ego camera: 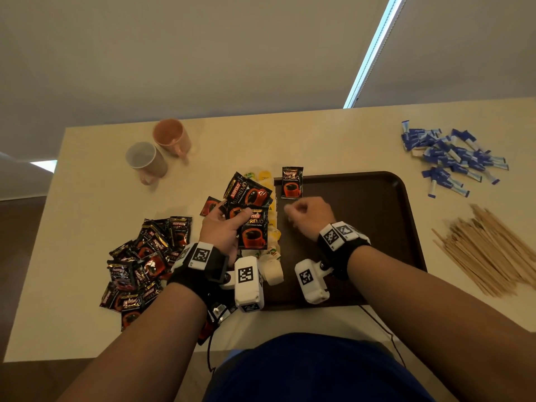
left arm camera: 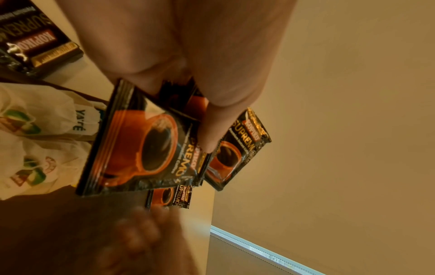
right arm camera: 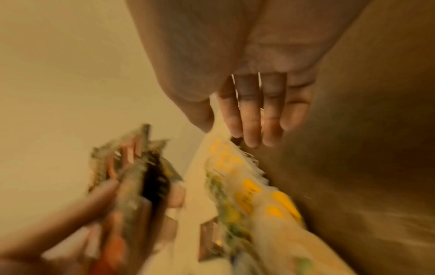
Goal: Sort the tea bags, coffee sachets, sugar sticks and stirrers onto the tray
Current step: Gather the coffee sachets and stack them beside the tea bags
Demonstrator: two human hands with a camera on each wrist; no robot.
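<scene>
The left hand [ego camera: 222, 230] gripped a small fan of coffee sachets [ego camera: 252, 224], thumb across the fronts and fingers behind; at least three showed in the left wrist view. The right hand [ego camera: 307, 216] hung just beside it over the tray [ego camera: 400, 204], fingers loosely curled and holding nothing.

The sachets looked light, thin and glossy, so they would likely slide over one another; a pinch on a sealed edge would probably draw one out cleanly. One sachet [ego camera: 292, 182] lay just beyond the right hand, across the tray's far rim. Under and between the hands ran a row of tea bags [ego camera: 271, 248], soft paper, too overlapped to count. Left of the left hand lay a heap of sachets [ego camera: 139, 262], too many to count. Beyond that stood two mugs [ego camera: 158, 150]. Well to the right of the right hand lay sugar sticks [ego camera: 452, 158] and wooden stirrers [ego camera: 490, 253], each in an uncounted pile on the table [ego camera: 87, 175].
</scene>
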